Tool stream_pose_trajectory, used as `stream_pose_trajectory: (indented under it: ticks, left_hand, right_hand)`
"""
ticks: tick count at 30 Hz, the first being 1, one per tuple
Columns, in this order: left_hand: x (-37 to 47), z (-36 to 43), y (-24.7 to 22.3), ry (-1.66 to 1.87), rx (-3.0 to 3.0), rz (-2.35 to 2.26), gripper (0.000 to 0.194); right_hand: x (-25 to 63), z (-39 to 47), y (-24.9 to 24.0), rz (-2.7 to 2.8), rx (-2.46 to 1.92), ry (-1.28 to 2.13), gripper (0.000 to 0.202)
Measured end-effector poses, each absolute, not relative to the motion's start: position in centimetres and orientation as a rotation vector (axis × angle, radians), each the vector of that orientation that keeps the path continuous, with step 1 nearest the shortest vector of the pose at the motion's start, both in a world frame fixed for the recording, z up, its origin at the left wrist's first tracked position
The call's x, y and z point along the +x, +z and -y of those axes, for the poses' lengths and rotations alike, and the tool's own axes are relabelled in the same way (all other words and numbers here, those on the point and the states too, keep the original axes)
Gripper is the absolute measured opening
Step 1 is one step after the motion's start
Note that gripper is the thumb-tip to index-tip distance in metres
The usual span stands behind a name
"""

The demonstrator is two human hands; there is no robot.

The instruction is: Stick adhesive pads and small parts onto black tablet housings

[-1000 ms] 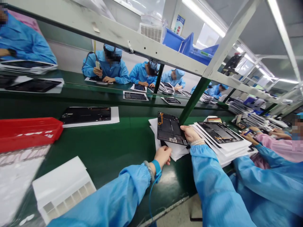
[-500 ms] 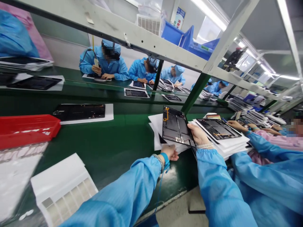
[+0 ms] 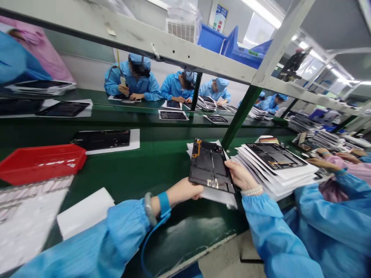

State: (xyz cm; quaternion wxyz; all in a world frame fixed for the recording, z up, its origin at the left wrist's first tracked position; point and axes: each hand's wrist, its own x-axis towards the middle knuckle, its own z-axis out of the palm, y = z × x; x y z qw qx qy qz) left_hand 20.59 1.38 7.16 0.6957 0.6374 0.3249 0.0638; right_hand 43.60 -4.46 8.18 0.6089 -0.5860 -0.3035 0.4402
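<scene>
An open black tablet housing (image 3: pixel 209 164), with an orange flex cable near its top left corner, is tilted up above the bench between my hands. My right hand (image 3: pixel 241 174) grips its right edge, thumb on the inner face. At the lower left corner, my left hand (image 3: pixel 185 190) is closed with its fingers curled in; how much of the edge it pinches is partly hidden. White paper (image 3: pixel 220 197) shows beneath and behind the housing. Around my left wrist are a blue strap (image 3: pixel 164 204) with a cord and a bangle.
A stack of white sheets (image 3: pixel 261 177) with another tablet housing (image 3: pixel 276 155) on top stands at right, beside a co-worker's sleeve (image 3: pixel 327 216). On the left are a red tray (image 3: pixel 43 160), a housing on paper (image 3: pixel 101 139) and a folded white sheet (image 3: pixel 87 212). A green post (image 3: pixel 242 114) rises behind.
My left hand has come up from below the housing to its lower left corner. The housing has shifted slightly left and down in my right hand, and the view has turned a little.
</scene>
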Motion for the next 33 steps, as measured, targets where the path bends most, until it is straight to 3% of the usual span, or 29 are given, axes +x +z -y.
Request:
stream_pose_trajectory:
  ticks: [4, 10, 20, 28, 33]
  left_hand:
    - [11.5, -1.3, 6.2, 0.058, 1.368, -0.828, 0.006]
    - [2.9, -1.7, 3.9, -0.04, 1.229, -0.99, 0.019]
    - [1.1, -0.4, 3.5, 0.434, 1.122, -0.979, 0.048]
    - [-0.3, -1.6, 3.1, 0.618, 1.384, -1.25, 0.057]
    - [-5.2, -0.9, 4.7, 0.755, 1.967, -1.479, 0.033]
  right_hand:
    - [37.7, 7.1, 5.1, 0.642, -1.325, 1.308, 0.023]
    - [30.7, 9.3, 2.1, 0.477, -1.35, 1.453, 0.038]
    - [23.7, 12.2, 0.4, 0.173, -1.252, 1.228, 0.042]
    - [22.9, 13.1, 2.2, 0.443, -1.408, 1.788, 0.046]
    - [24.1, 12.2, 2.3, 0.654, -1.577, 1.647, 0.055]
